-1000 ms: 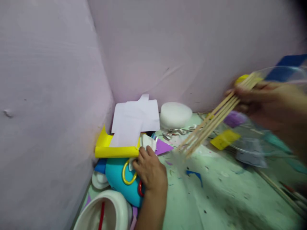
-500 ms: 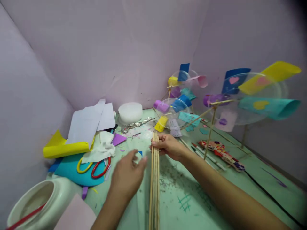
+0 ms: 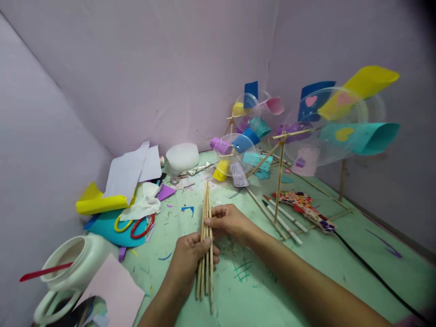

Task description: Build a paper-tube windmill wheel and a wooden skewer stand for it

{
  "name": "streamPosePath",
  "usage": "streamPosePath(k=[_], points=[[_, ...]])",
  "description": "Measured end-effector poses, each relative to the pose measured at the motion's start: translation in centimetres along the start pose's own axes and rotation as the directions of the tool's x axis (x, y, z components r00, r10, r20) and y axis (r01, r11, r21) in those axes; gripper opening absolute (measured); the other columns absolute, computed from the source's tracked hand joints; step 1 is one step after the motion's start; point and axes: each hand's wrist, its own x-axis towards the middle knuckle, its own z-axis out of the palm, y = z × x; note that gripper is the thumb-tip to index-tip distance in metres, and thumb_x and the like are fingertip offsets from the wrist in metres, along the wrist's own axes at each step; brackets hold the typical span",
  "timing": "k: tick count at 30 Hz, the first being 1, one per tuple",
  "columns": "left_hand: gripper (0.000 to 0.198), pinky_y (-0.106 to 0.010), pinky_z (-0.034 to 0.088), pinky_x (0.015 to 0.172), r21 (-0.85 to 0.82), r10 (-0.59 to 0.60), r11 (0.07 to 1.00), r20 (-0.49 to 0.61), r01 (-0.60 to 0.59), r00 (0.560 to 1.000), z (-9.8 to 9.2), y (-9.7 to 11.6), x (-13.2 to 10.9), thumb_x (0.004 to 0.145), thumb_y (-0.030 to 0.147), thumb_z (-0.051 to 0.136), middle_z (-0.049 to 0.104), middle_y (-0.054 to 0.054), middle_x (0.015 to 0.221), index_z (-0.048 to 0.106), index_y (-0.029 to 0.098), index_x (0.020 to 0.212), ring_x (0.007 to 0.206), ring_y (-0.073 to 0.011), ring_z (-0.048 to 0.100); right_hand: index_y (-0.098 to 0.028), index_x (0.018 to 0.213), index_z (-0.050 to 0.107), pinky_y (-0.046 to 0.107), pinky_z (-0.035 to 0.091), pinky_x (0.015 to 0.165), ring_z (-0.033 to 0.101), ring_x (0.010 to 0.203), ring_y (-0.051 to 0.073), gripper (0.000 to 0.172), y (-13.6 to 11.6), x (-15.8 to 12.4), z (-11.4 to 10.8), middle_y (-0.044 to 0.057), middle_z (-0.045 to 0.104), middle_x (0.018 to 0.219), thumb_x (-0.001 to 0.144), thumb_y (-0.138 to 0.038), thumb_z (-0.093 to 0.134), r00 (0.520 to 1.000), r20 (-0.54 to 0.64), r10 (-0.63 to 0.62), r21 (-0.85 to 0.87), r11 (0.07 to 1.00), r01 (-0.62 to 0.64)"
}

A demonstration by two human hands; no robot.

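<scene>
Both of my hands hold a bundle of several thin wooden sticks point(image 3: 206, 206) over the green table point(image 3: 259, 290). My left hand point(image 3: 188, 263) grips the bundle near its lower end, fingers wrapped round it. My right hand point(image 3: 229, 222) pinches the sticks a little higher up, from the right side. The sticks point away from me toward the back wall.
Scissors with yellow and red handles point(image 3: 133, 225) lie on teal paper at left, beside a yellow paper roll point(image 3: 101, 204) and white sheets point(image 3: 131, 170). A white jar point(image 3: 68, 263) stands front left. Paper windmills on stick frames point(image 3: 299, 131) fill the back right. A black cable point(image 3: 374, 274) crosses right.
The view swung from the left corner to the table's middle. My right hand brought the sticks down in front of me, and my left hand left the scissors and gripped the bundle.
</scene>
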Motion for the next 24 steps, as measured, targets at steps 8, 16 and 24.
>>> streamPosePath(k=[8,16,24], points=[[0.034,-0.023,0.044,0.050,-0.026,0.001,1.000,0.054,0.000,0.999,-0.1,0.0,0.4,0.066,0.043,0.070,0.064,-0.004,0.061,0.059,0.012,0.077,0.050,-0.0123,0.057,-0.013,0.060,0.060,0.023,0.041,0.051,0.052,0.047,0.009,0.023,0.0,0.3,-0.8,-0.001,0.058,0.052,0.050,-0.025,0.077,1.000,-0.001,-0.001,0.023,1.000,0.001],[0.033,-0.021,0.041,0.047,-0.004,-0.010,1.000,-0.032,0.010,0.999,-0.2,-0.5,0.9,0.061,0.041,0.073,0.057,0.000,0.055,0.060,0.012,0.070,0.048,-0.0093,0.051,-0.013,0.061,0.060,0.023,0.041,0.049,0.050,0.046,0.008,0.025,0.5,0.5,-0.9,-0.003,0.056,0.051,0.050,-0.025,0.078,0.999,-0.036,0.007,0.016,1.000,-0.007],[0.032,-0.021,0.041,0.049,-0.031,-0.041,0.999,-0.061,0.040,0.997,0.2,0.4,0.3,0.056,0.037,0.075,0.059,-0.001,0.056,0.060,0.012,0.068,0.050,-0.0100,0.054,-0.014,0.063,0.058,0.022,0.037,0.046,0.045,0.044,0.007,0.031,0.5,0.7,-1.2,-0.005,0.051,0.050,0.049,-0.033,0.079,0.998,-0.064,0.012,-0.026,1.000,-0.013]])
